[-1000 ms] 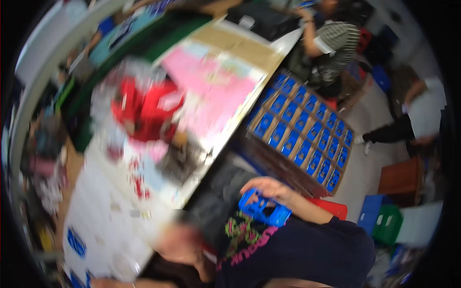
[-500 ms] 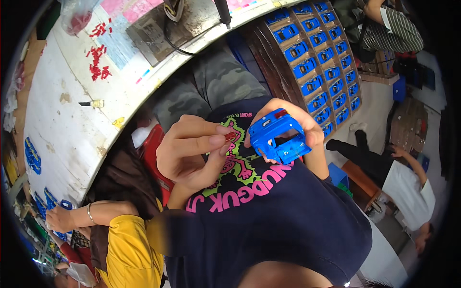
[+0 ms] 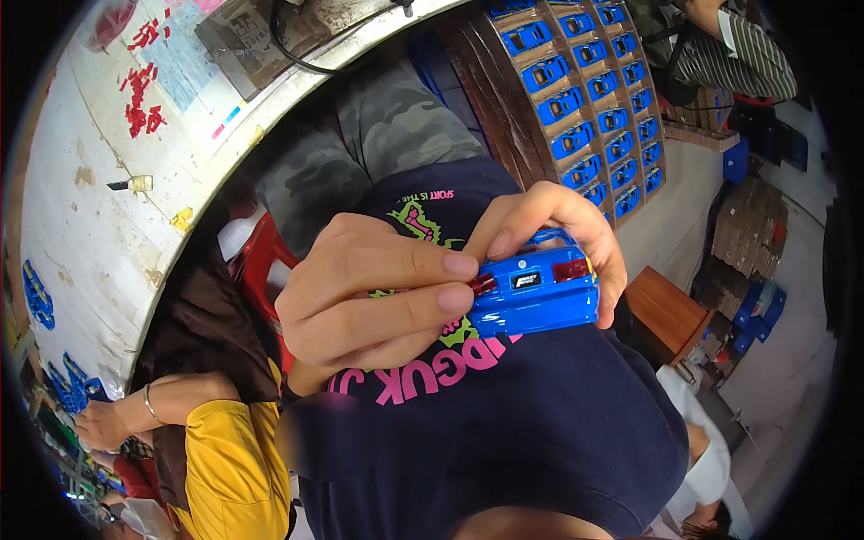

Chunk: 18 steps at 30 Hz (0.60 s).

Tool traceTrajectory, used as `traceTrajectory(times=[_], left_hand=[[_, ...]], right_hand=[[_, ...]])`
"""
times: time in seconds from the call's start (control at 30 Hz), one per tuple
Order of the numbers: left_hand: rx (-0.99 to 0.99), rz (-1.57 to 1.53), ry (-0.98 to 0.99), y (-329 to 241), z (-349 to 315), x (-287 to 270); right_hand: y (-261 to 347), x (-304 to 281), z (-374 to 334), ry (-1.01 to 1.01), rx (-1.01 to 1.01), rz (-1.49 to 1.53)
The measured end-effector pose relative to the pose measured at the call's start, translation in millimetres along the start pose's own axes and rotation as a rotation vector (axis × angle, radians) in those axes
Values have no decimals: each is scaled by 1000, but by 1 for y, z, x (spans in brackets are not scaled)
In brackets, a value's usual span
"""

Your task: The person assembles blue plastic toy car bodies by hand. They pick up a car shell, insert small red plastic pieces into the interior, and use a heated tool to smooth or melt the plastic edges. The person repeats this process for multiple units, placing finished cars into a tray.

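My right hand (image 3: 576, 216) grips a blue toy car body (image 3: 538, 310), its fingers wrapped over the far side and right end. The end with the lights is turned up toward me, in front of my shirt. My left hand (image 3: 378, 288) pinches a small red translucent light piece (image 3: 484, 284) between thumb and fingertip. That piece lies against the left light recess; whether it is seated cannot be made out under the fingers. A red light (image 3: 569, 270) sits in the right recess, and a dark plate lies between the two.
On the white table (image 3: 81, 216) at left lie loose red pieces (image 3: 142, 103), a small cutter blade (image 3: 131, 184) and blue car bodies (image 3: 38, 295). A cardboard tray of blue cars (image 3: 572, 140) stands at far right. A co-worker in a yellow sleeve (image 3: 229, 450) works at lower left.
My left hand has brought the red piece rightward onto the car body. My right hand has turned the body so its light end faces up. The view has shifted slightly.
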<state>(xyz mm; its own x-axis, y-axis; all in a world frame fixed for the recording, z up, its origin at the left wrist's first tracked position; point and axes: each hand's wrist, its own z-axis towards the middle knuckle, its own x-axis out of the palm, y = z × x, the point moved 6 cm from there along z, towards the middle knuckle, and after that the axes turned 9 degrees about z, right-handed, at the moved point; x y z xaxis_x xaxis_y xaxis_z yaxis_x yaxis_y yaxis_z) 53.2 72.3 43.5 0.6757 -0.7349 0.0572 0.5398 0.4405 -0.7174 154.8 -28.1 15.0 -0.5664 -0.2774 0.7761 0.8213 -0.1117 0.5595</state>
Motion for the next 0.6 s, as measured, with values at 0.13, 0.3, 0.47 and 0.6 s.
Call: traceTrajectory(times=[0.13, 0.3, 0.47, 0.6], left_hand=[[-1, -51, -27, 0, -3, 0], [73, -9, -9, -2, -2, 2], [129, 109, 65, -12, -2, 6], [66, 36, 190, -12, 3, 20]], right_hand=[[0, 3, 1, 10, -6, 10], [-1, 4, 1, 30, -42, 54], [-1, 4, 3, 116, -95, 52], [-1, 1, 2, 185, -158, 45]])
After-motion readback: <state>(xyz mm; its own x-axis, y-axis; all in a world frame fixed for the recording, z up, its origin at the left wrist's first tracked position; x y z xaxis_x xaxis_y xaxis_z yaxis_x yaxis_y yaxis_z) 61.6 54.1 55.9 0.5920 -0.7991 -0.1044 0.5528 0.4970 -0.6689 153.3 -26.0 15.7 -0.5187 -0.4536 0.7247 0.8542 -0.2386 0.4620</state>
